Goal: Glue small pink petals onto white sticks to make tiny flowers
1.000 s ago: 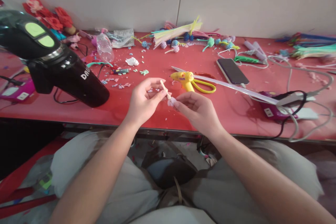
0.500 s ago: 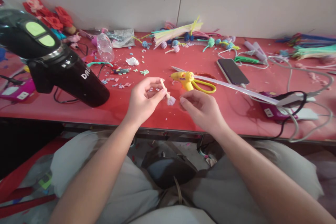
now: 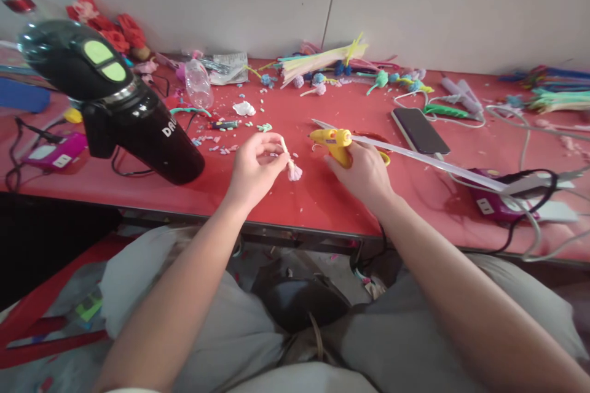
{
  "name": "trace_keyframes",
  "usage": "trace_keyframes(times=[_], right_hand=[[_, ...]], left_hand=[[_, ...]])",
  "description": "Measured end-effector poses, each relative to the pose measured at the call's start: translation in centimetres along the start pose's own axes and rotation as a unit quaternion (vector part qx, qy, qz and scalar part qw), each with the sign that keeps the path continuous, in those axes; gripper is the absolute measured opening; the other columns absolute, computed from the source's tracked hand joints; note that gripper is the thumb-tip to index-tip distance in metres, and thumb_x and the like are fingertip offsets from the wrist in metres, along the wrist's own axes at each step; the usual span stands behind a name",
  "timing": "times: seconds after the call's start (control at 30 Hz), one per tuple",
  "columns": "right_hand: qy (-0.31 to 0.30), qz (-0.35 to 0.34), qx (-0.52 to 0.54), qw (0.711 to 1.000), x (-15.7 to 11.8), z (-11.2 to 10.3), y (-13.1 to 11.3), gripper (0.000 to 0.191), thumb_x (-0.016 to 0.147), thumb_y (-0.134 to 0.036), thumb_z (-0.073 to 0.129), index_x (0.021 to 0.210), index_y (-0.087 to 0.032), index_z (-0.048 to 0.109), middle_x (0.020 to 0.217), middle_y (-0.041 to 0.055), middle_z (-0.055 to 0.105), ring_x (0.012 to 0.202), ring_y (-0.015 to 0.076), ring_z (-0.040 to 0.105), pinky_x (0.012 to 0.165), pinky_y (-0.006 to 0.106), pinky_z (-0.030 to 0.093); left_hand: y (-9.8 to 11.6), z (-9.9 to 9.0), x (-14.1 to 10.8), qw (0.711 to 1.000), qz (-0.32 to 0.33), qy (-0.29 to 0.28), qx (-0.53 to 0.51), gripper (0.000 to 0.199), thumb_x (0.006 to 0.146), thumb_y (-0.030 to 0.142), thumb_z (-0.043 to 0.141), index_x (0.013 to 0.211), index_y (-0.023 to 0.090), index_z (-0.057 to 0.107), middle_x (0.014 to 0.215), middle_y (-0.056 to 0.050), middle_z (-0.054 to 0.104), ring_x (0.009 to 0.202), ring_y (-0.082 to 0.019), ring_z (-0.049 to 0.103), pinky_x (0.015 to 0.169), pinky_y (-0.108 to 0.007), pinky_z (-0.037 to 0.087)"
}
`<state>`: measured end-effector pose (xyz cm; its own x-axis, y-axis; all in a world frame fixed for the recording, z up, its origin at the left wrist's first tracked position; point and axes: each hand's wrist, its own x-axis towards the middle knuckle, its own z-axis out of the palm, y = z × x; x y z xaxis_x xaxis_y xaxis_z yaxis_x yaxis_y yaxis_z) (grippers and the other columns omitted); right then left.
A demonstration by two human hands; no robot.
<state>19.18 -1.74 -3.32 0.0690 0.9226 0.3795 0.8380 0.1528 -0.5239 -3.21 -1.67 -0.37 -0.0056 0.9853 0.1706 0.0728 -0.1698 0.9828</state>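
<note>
Between thumb and fingers, my left hand (image 3: 258, 166) pinches a small cream stem with a pale pink-lilac fluffy tip (image 3: 295, 172) hanging at its lower end. My right hand (image 3: 364, 173) is wrapped round the handle of a yellow glue gun (image 3: 338, 140), whose nozzle points left toward my left hand. A long clear glue stick (image 3: 428, 161) sticks out of the gun's back to the right. Scissors lie just behind the gun, their yellow handle (image 3: 385, 159) partly hidden by my right hand.
A large black tumbler (image 3: 157, 129) leans at left. Behind are a clear bottle (image 3: 199, 85) and pipe cleaners (image 3: 318, 62). A phone (image 3: 420, 131) and a purple power strip (image 3: 495, 199) with cables lie at right. Small fluffy scraps (image 3: 225, 149) litter the table.
My right hand has moved onto the glue gun and closed round its handle. The fluffy tip in my left hand has turned slightly. The whole view has shifted a little.
</note>
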Motion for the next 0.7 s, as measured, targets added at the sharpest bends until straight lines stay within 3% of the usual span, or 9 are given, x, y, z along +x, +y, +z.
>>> trace_keyframes(times=[0.13, 0.27, 0.4, 0.7], right_hand=[[-0.037, 0.053, 0.184, 0.981, -0.1, 0.0, -0.6, 0.014, 0.080, -0.032, 0.067, 0.078, -0.020, 0.062, 0.073, 0.0058, 0.067, 0.070, 0.0224, 0.063, 0.069, 0.039, 0.051], [-0.140, 0.124, 0.370, 0.910, -1.8, -0.9, -1.7, 0.026, 0.081, -0.042, 0.071, 0.087, -0.018, 0.065, 0.064, 0.0015, 0.064, 0.055, 0.0159, 0.059, 0.054, 0.031, 0.048], [-0.184, 0.126, 0.399, 0.889, -3.3, -1.4, -2.7, 0.031, 0.082, -0.047, 0.073, 0.073, -0.020, 0.061, 0.059, -0.0009, 0.060, 0.050, 0.0116, 0.052, 0.048, 0.027, 0.044], [-0.203, 0.098, 0.392, 0.892, -4.0, -1.1, -2.7, 0.021, 0.079, -0.040, 0.072, 0.078, -0.022, 0.062, 0.060, -0.0018, 0.058, 0.055, 0.0135, 0.052, 0.053, 0.029, 0.046]], left_hand=[[-0.2, -0.6, 0.5, 0.999, 0.013, 0.011, 0.036, 0.023, 0.078, 0.012, 0.075, 0.098, 0.019, 0.067, 0.085, -0.002, 0.074, 0.072, -0.016, 0.075, 0.075, -0.031, 0.066], [-0.4, -1.1, 1.0, 0.996, 0.023, 0.025, 0.083, 0.024, 0.078, 0.008, 0.074, 0.098, 0.020, 0.067, 0.083, 0.000, 0.075, 0.076, -0.015, 0.075, 0.084, -0.033, 0.065], [-0.5, -1.3, 1.2, 0.996, 0.013, 0.030, 0.087, 0.024, 0.078, 0.005, 0.073, 0.096, 0.019, 0.067, 0.082, 0.000, 0.075, 0.075, -0.015, 0.075, 0.087, -0.033, 0.064], [-0.2, -1.3, 1.3, 0.995, 0.013, 0.030, 0.092, 0.025, 0.076, 0.004, 0.072, 0.095, 0.019, 0.068, 0.082, -0.002, 0.074, 0.079, -0.017, 0.074, 0.088, -0.035, 0.063]])
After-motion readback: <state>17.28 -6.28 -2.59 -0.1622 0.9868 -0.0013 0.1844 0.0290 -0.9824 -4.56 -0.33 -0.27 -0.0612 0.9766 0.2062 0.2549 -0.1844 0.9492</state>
